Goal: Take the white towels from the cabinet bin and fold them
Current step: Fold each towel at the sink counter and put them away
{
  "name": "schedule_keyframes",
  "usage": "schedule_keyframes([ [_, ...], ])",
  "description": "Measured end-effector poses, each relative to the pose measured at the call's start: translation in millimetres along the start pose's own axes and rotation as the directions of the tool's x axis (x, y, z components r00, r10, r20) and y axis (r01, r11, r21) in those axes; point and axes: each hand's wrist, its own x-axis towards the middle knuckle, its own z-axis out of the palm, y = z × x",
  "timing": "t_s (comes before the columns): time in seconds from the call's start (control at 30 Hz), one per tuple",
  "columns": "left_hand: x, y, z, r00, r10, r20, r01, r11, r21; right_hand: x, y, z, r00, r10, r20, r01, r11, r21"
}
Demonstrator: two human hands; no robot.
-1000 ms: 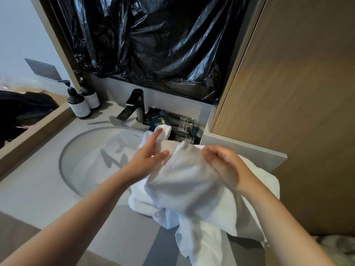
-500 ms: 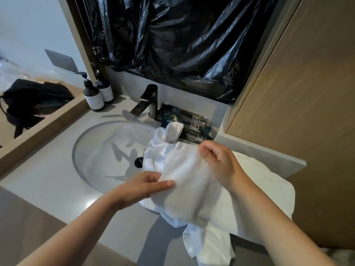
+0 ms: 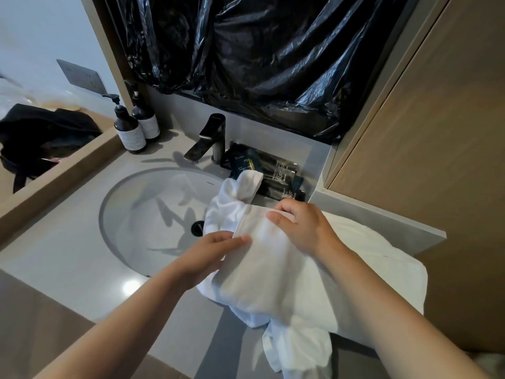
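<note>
Crinkled black plastic sheeting (image 3: 259, 64) hangs on the wall above the grey countertop (image 3: 54, 255), and a wood-faced cabinet (image 3: 437, 132) closes off the right side. An oval basin (image 3: 153, 214) is sunk into the countertop's middle. The white towels (image 3: 287, 283) lie heaped at its right end, spilling over the front edge. A dark faucet (image 3: 210, 138) stands at the back edge and two pump bottles (image 3: 128, 129) in the back left corner. The left hand (image 3: 210, 255) pinches a towel hem; the right hand (image 3: 303, 228) grips the same hem with curled fingers.
</note>
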Motion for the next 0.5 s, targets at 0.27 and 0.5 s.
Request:
schedule_keyframes([
  [0.27,7.5,18.7,-2.2,0.994,-0.038,0.098,0.054,0.985,-0.166,7.1,3.1,0.0,0.998,-0.058,-0.027,0.057,0.998,-0.037],
  [0.5,2.0,53.4,19.4,0.972,0.231,0.041,-0.222,0.962,-0.159,-2.0,-6.0,-18.2,0.999,0.037,-0.038,-0.023,0.95,0.311],
])
